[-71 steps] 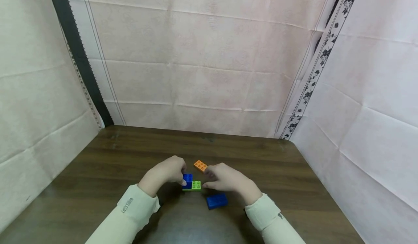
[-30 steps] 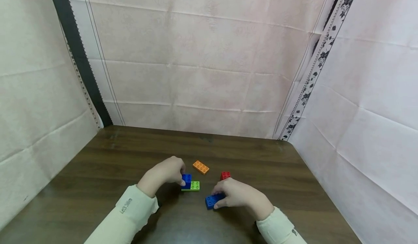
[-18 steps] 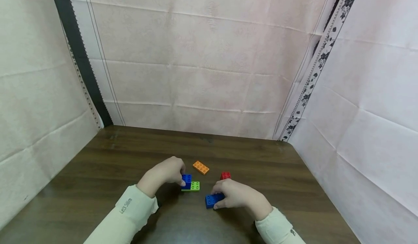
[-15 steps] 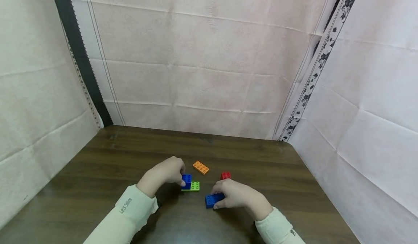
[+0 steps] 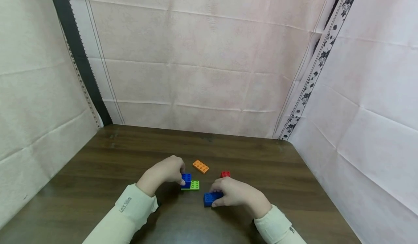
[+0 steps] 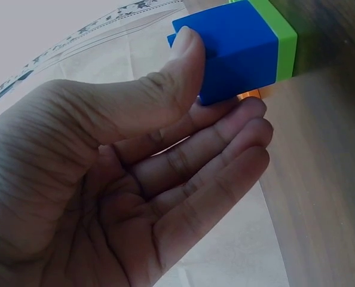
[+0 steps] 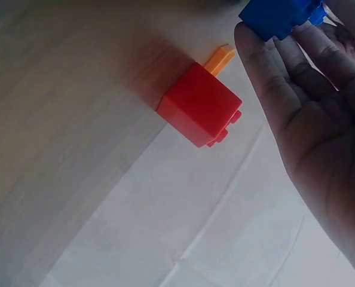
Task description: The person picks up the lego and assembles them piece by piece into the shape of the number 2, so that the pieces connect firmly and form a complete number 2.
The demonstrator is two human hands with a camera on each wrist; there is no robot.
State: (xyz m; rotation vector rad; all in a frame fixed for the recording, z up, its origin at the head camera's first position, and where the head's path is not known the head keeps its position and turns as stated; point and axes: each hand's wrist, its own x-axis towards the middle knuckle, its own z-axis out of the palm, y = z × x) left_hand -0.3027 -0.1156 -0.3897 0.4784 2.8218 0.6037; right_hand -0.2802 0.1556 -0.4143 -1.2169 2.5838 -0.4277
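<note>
In the head view my left hand (image 5: 166, 171) pinches a small blue building brick (image 5: 187, 180) between thumb and fingers. That brick sits on one end of a flat lime-green brick (image 5: 195, 185), whose other studs show. The left wrist view has my thumb pressed on the blue brick (image 6: 240, 51), with the green layer (image 6: 287, 45) against its base. My right hand (image 5: 236, 193) grips a longer blue brick (image 5: 209, 199), studs up, its right end hidden by the fingers. Just beyond that hand stands a red brick (image 5: 225, 174), also in the right wrist view as a red block (image 7: 200, 104).
A flat orange brick (image 5: 200, 166) lies on the brown wooden table (image 5: 147, 142), beyond the green one. Pale cloth sheets (image 5: 209, 73) hang behind the table and along both sides.
My right hand has come back from near the orange brick to grip the longer blue brick, uncovering the red one. That blue brick, now studs up, has shifted slightly left. My left hand stays.
</note>
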